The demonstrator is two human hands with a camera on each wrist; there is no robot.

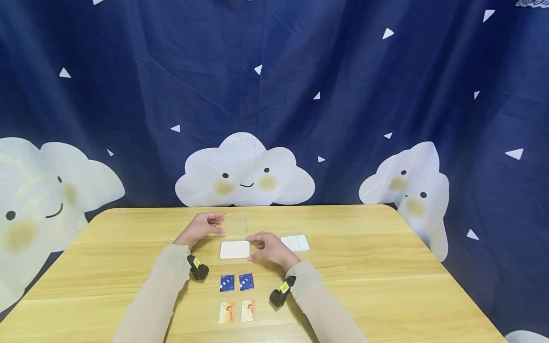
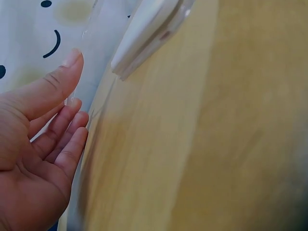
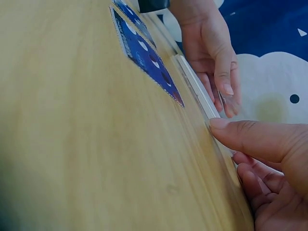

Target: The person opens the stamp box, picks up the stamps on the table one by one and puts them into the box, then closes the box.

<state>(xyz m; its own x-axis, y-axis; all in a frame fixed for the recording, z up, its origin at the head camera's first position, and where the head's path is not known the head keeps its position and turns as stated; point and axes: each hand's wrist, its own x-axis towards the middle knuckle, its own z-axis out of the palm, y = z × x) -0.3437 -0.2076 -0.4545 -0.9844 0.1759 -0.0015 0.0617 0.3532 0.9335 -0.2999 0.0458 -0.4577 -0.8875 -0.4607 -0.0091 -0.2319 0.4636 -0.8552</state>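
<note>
My left hand (image 1: 205,226) pinches the edge of a clear plastic lid (image 1: 236,225) between thumb and fingers, holding it above the back of the table. Just in front lies a shallow clear case (image 1: 234,249) with a white insert. My right hand (image 1: 273,249) grips this case at its right end, thumb on the near corner and fingers at the far one. In the right wrist view, the thumb (image 3: 250,137) touches the case's edge (image 3: 196,87). The left wrist view shows the case (image 2: 149,36) beyond the left hand (image 2: 41,139).
A second clear case (image 1: 295,243) with white inserts lies right of my right hand. Nearer me are two blue stamp-like cards (image 1: 227,283) side by side, then two orange-and-cream ones (image 1: 227,312). A dark blue curtain (image 1: 257,95) hangs behind the wooden table (image 1: 377,286).
</note>
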